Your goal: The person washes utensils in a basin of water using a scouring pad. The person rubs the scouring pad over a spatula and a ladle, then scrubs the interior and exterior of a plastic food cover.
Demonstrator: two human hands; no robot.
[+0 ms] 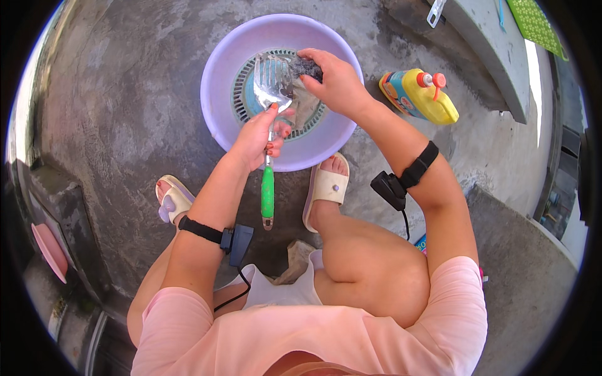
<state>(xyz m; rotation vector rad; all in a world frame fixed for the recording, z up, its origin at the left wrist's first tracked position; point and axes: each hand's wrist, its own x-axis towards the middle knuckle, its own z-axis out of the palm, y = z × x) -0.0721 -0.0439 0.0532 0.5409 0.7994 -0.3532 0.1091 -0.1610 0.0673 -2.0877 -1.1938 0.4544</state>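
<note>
My left hand (265, 136) grips the metal shank of a slotted turner (273, 82) with a green handle (267, 192). Its shiny slotted head points away from me, over a lilac plastic basin (216, 70). In my right hand (336, 82) is a dark scouring pad (308, 68), held beside the right edge of the turner's head. Whether the pad touches the metal I cannot tell. Inside the basin lies a round blue-green piece with a slotted rim (242, 80). A greyish cloth-like thing (305, 110) shows in the basin under my hands, partly hidden.
A yellow detergent bottle (418, 96) with a red cap stands right of the basin on the concrete floor (141, 94). A concrete ledge (494, 56) at upper right bears a green patterned board (536, 26) and a metal utensil handle (436, 13). A pink basin (49, 251) is at far left.
</note>
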